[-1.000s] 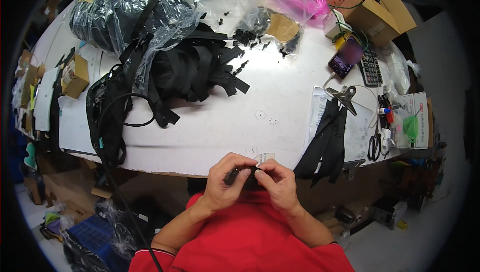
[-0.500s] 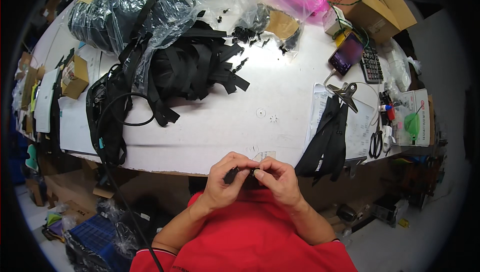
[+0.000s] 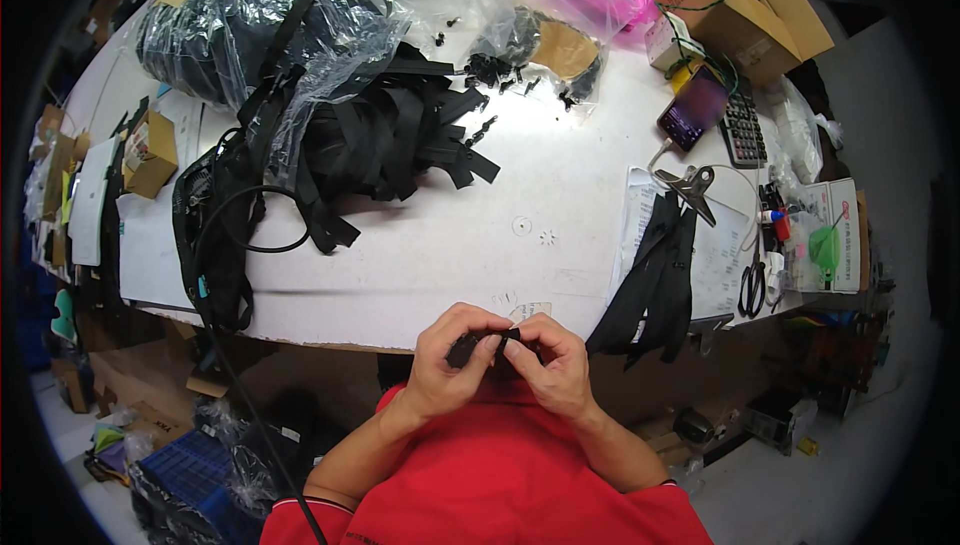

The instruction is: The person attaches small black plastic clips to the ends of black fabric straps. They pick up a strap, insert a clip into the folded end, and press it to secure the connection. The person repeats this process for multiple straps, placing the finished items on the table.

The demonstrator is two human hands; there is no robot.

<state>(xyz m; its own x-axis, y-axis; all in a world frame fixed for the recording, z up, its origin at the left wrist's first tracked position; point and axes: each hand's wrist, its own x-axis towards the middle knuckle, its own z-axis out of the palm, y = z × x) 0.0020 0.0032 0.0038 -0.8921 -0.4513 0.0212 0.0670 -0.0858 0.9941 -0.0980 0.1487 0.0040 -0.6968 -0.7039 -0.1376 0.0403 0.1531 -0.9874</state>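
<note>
Close to my body, just at the table's near edge, my left hand (image 3: 452, 360) and my right hand (image 3: 552, 363) meet at the fingertips. Between them is a piece of black zipper tape (image 3: 463, 350), pinched by the thumb and fingers of both hands. Most of it is covered by my fingers, and any small part on it is too hidden to make out. More black zipper strips (image 3: 655, 280) lie over papers to the right of my hands. A large heap of black strips (image 3: 365, 140) rests farther off to the left, beside scattered small black zipper sliders (image 3: 490, 70).
Clear plastic bags (image 3: 250, 30) cover dark goods at the back left. A black cable (image 3: 205, 295) loops down on the left. On the right are a metal clip (image 3: 692, 193), phone (image 3: 690, 110), calculator (image 3: 742, 125), scissors (image 3: 752, 285) and open cardboard boxes (image 3: 765, 30).
My right fingers have shifted slightly along the zipper tape, and more black now shows between the fingertips. My left hand stays nearly in place. The table things have not moved.
</note>
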